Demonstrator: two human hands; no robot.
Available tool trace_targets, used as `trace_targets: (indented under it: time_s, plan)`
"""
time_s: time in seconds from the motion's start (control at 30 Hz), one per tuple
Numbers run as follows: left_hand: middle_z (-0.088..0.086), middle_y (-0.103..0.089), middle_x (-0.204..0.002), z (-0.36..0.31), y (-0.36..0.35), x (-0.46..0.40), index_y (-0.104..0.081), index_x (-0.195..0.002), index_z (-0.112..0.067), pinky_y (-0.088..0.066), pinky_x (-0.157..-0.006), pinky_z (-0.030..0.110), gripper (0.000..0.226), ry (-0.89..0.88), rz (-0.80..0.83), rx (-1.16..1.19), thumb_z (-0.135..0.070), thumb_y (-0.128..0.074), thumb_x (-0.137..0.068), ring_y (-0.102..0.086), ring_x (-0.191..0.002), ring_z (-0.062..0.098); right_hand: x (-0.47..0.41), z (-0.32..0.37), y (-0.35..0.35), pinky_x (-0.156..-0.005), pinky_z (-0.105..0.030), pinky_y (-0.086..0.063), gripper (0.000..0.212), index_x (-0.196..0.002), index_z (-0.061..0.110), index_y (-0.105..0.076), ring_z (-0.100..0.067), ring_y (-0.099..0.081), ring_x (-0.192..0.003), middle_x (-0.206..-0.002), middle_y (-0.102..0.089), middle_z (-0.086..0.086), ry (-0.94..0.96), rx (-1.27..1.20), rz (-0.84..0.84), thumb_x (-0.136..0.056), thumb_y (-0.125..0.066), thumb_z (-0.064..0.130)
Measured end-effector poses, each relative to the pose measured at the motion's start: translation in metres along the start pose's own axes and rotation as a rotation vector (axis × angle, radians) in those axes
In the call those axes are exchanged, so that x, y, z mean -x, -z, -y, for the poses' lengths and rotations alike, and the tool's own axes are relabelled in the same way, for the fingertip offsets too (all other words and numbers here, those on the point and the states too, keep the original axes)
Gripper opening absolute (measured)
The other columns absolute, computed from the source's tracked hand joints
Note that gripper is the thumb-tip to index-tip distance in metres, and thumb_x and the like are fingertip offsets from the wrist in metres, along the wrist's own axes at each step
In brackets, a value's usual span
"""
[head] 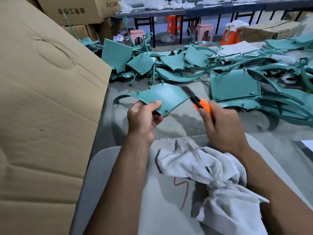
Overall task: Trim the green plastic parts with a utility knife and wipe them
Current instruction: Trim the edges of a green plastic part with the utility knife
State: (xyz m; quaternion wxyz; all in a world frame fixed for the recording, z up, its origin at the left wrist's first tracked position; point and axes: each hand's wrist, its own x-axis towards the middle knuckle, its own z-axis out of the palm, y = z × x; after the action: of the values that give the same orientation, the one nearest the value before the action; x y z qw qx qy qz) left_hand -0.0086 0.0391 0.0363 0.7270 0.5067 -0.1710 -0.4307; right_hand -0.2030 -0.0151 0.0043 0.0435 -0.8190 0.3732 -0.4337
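**Person trimming a teal-green plastic panel with an orange knife**

Seen from a head-worn camera looking down at two bare forearms over a grey worktable (169, 122). The left hand (144, 116) pinches the near edge of a curved, fan-shaped teal-green plastic panel (162, 97), thumb on top, holding it up off the table. The right hand (221, 122) is wrapped around the handle of an orange utility knife with a dark blade (197, 100); the blade lies against the panel's right edge and is blurred, so its tip is hard to make out.

A crumpled white cloth (211, 172) lies near the person, between the forearms, on a pale grey board (162, 209) that bears a red hand-drawn squiggle; it reads as no clear letter.

A heap of loose teal-green plastic parts (237, 68) sprawls across the far and right side of the table, running off the right edge.

A large tan cardboard sheet (45, 107) fills the left. Behind it, at far left, stacked cardboard boxes (71, 11) carry dark printed characters, seen upside down and not readable. Orange and pink plastic stools (204, 32) stand at the far end under long dark tables.
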Motion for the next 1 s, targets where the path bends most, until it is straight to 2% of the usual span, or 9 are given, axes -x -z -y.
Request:
trace_targets:
  time_s: [0.1,0.17,0.27,0.37,0.47,0.5,0.6,0.73,1.0]
  plan:
    - [0.009,-0.070,-0.068,-0.004,-0.006,0.003,-0.065,-0.085,-0.003,-0.045,-0.039,0.017,0.010,0.015,-0.013,0.059,0.006,-0.066,-0.087,-0.068,-0.054,0.023,0.005,0.021,-0.010,-0.047,-0.035,-0.025,0.032,-0.085,0.018,-0.045,-0.024,-0.041,-0.046,-0.060,-0.038,0.010,0.117,-0.009,0.100,-0.107,-0.041,0.041]
    - [0.010,-0.068,-0.070,-0.008,-0.008,0.005,-0.065,-0.093,0.001,-0.045,-0.039,0.017,0.008,0.029,-0.004,0.098,0.007,-0.064,-0.088,-0.067,-0.054,0.021,0.005,0.026,-0.014,-0.051,-0.034,-0.021,0.032,-0.085,0.016,-0.046,-0.029,-0.042,-0.047,-0.061,-0.037,0.009,0.139,0.024,0.118,-0.106,-0.040,0.041]
    - [0.013,-0.070,-0.076,-0.016,-0.008,0.008,-0.064,-0.105,0.001,-0.044,-0.037,0.015,0.017,0.066,0.027,0.115,0.005,-0.064,-0.089,-0.070,-0.052,0.022,0.003,0.018,-0.014,-0.049,-0.033,-0.018,0.030,-0.085,0.020,-0.041,-0.021,-0.033,-0.046,-0.058,-0.033,0.012,0.010,0.016,0.039,-0.107,-0.043,0.039]
    - [0.013,-0.071,-0.080,-0.019,-0.008,0.010,-0.064,-0.107,-0.001,-0.044,-0.038,0.014,0.017,0.079,0.034,0.135,0.003,-0.064,-0.090,-0.071,-0.053,0.022,0.003,0.001,-0.014,-0.047,-0.033,-0.017,0.032,-0.084,0.020,-0.038,-0.015,-0.030,-0.046,-0.056,-0.033,0.010,-0.138,0.116,-0.040,-0.110,-0.043,0.038]
    - [0.013,-0.071,-0.078,-0.017,-0.011,0.014,-0.065,-0.104,-0.001,-0.045,-0.038,0.014,0.016,0.088,0.018,0.121,0.005,-0.064,-0.089,-0.070,-0.052,0.022,0.003,-0.012,-0.012,-0.050,-0.037,-0.021,0.036,-0.083,0.016,-0.041,-0.026,-0.034,-0.050,-0.057,-0.040,0.001,-0.310,0.151,-0.091,-0.109,-0.040,0.040]
    - [0.013,-0.071,-0.077,-0.017,-0.012,0.015,-0.065,-0.103,-0.001,-0.045,-0.038,0.014,0.015,0.089,0.012,0.119,0.005,-0.065,-0.089,-0.070,-0.052,0.022,0.003,-0.011,-0.010,-0.049,-0.036,-0.021,0.035,-0.083,0.017,-0.041,-0.026,-0.036,-0.049,-0.057,-0.039,0.004,-0.281,0.120,-0.114,-0.109,-0.040,0.040]
    - [0.014,-0.071,-0.075,-0.019,-0.014,0.014,-0.063,-0.101,0.000,-0.044,-0.037,0.015,0.014,0.092,-0.007,0.129,0.005,-0.065,-0.088,-0.071,-0.053,0.023,0.003,0.011,-0.007,-0.046,-0.020,-0.020,0.026,-0.086,0.023,-0.039,-0.004,-0.028,-0.045,-0.057,-0.030,0.016,-0.031,-0.010,-0.092,-0.108,-0.041,0.038]
    - [0.010,-0.070,-0.065,-0.024,-0.013,0.014,-0.062,-0.092,0.000,-0.042,-0.037,0.013,0.004,0.114,0.020,0.135,0.003,-0.062,-0.090,-0.071,-0.053,0.022,0.005,0.026,-0.017,-0.051,-0.033,-0.020,0.032,-0.087,0.013,-0.048,-0.021,-0.033,-0.047,-0.061,-0.035,0.010,0.124,-0.051,0.033,-0.107,-0.041,0.038]
    - [0.014,-0.071,-0.078,-0.025,-0.011,0.017,-0.064,-0.098,0.001,-0.045,-0.038,0.013,0.009,0.131,0.059,0.115,0.004,-0.062,-0.090,-0.071,-0.053,0.022,0.001,-0.005,-0.016,-0.049,-0.035,-0.016,0.034,-0.083,0.017,-0.037,-0.019,-0.029,-0.046,-0.056,-0.033,0.007,-0.260,0.138,-0.087,-0.109,-0.044,0.037]
